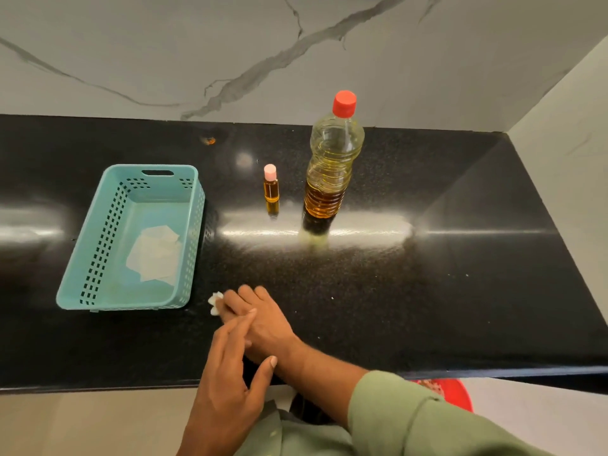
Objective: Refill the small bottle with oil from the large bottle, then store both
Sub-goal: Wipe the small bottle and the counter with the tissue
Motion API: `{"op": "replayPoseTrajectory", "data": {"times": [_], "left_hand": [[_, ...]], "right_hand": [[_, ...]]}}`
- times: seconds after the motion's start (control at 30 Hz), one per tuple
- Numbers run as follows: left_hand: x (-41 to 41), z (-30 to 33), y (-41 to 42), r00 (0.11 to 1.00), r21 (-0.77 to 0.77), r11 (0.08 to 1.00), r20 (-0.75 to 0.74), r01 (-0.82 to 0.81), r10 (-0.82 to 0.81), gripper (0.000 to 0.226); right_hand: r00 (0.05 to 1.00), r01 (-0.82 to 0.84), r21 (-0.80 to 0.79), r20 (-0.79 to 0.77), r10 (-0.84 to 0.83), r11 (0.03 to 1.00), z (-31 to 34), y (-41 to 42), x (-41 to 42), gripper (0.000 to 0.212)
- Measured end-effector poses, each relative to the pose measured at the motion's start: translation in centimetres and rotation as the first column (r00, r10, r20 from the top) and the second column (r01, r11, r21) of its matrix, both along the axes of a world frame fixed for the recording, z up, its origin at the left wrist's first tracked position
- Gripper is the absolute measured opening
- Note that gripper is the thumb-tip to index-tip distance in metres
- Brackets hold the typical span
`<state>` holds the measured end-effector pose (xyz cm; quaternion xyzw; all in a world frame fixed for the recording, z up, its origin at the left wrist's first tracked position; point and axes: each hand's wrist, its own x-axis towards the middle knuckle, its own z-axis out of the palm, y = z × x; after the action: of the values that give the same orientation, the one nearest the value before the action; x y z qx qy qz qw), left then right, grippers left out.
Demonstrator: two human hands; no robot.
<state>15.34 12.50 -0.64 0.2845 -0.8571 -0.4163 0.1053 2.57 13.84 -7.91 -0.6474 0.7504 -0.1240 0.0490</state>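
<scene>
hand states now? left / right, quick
Left hand: open, fingers straight, resting across the back of the right hand, holding nothing.
Right hand: on the black countertop, fingers over a small white tissue wad; grip cannot be told.

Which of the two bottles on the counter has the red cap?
The large bottle has the red cap. It stands right of the small bottle, is much taller, and is clear plastic partly filled with oil. The small one has a pink cap.

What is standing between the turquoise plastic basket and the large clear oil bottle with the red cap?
In the head view, only the small amber bottle with the pink cap stands there, upright.
</scene>
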Motion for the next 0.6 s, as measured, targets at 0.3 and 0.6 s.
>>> {"op": "replayPoseTrajectory", "data": {"times": [0.3,0.6], "left_hand": [[0.9,0.2,-0.4,1.000,0.007,1.000,0.017,0.022,-0.022,0.073],[-2.4,0.9,-1.0,0.999,0.353,0.935,-0.033,0.014,-0.002,0.064]], "right_hand": [[0.662,0.746,0.060,-0.183,-0.727,0.664,0.4,14.3,-9.3,0.048],[-0.005,0.664,0.292,0.922,-0.387,0.688,5.6,10.5,-4.1,0.025]]}}
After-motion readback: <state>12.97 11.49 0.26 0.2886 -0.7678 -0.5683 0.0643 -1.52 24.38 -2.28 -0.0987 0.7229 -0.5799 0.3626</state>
